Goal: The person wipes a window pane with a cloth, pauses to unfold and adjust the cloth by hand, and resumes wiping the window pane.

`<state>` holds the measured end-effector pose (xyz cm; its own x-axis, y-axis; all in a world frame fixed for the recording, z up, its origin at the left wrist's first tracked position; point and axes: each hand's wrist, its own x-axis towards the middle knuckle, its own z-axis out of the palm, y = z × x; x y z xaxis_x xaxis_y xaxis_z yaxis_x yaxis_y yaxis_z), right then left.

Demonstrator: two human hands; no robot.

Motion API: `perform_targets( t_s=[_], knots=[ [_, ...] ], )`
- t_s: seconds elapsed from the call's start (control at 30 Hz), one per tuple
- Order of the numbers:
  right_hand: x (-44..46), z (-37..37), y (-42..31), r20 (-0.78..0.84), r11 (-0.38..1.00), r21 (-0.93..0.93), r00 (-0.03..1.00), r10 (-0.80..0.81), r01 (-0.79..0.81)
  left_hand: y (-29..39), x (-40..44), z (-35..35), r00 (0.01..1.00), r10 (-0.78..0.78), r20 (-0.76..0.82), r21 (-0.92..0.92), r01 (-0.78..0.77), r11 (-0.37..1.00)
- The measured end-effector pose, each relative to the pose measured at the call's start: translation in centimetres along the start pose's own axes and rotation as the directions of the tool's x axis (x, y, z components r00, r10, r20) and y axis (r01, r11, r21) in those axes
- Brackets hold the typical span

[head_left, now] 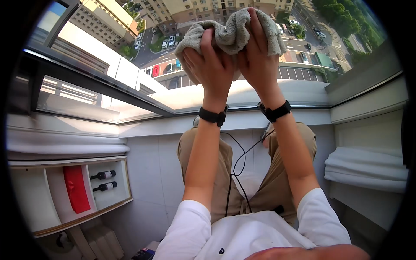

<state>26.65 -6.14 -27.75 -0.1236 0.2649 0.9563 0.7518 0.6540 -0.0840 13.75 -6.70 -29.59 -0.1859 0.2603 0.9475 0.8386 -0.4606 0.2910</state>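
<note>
A grey-green cloth [232,37] is bunched up at the top of the head view, in front of the window pane. My left hand [208,69] grips its left part, with the fingers bent into the folds. Its right part is in my right hand [260,58], fingers curled over the fabric. Both arms stretch forward, hands side by side at about the same height. Each wrist wears a black band. Some fingertips are hidden in the folds, and I cannot tell whether the cloth touches the glass.
A dark window frame [99,82] runs along the left, above a pale sill [242,119]. A shelf unit [125,173] at lower left holds a red box [76,189] and two dark bottles [104,186]. Black cables [236,164] hang between my legs. White curtain fabric [366,169] lies right.
</note>
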Motion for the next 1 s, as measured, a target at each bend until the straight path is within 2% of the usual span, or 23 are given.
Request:
perform_targets(
  t_s=[0.27, 0.37, 0.47, 0.77, 0.87, 0.97, 1.0],
  knots=[
    [0.0, -0.9, 1.5, -0.04, 1.0, 0.017, 0.999, -0.009, 0.01, -0.2, 0.8, -0.5, 1.0, 0.015, -0.01, -0.03, -0.015, 0.999],
    [0.5, -1.9, 1.0, -0.031, 0.996, -0.08, 0.999, 0.035, -0.038, -0.3, 0.8, -0.4, 1.0, 0.013, -0.009, -0.025, -0.013, 1.0],
    [0.5, -2.8, 0.7, 0.068, 0.992, -0.071, 0.991, 0.112, -0.107, -0.2, 1.0, -0.6, 1.0, 0.017, -0.014, -0.023, -0.017, 1.0],
    [-0.5, -2.1, 2.0, -0.016, 0.995, -0.083, 0.999, 0.051, -0.052, -0.7, 0.7, -0.2, 0.999, -0.011, 0.038, -0.135, 0.016, 0.991],
    [-0.3, -2.3, 2.1, -0.009, 0.985, -0.166, 0.999, 0.039, -0.04, -0.6, 0.7, -0.5, 0.998, 0.013, 0.054, -0.117, -0.007, 0.993],
    [1.9, -3.6, 2.4, -0.046, 0.977, -0.191, 0.996, 0.083, -0.09, -0.9, 2.0, -0.8, 0.998, 0.031, -0.057, -0.055, -0.035, 0.998],
    [1.9, -3.7, 2.4, -0.047, 0.982, -0.152, 0.993, 0.106, -0.112, -1.2, 2.4, -0.9, 0.999, -0.007, -0.046, -0.114, 0.001, 0.994]
  ],
)
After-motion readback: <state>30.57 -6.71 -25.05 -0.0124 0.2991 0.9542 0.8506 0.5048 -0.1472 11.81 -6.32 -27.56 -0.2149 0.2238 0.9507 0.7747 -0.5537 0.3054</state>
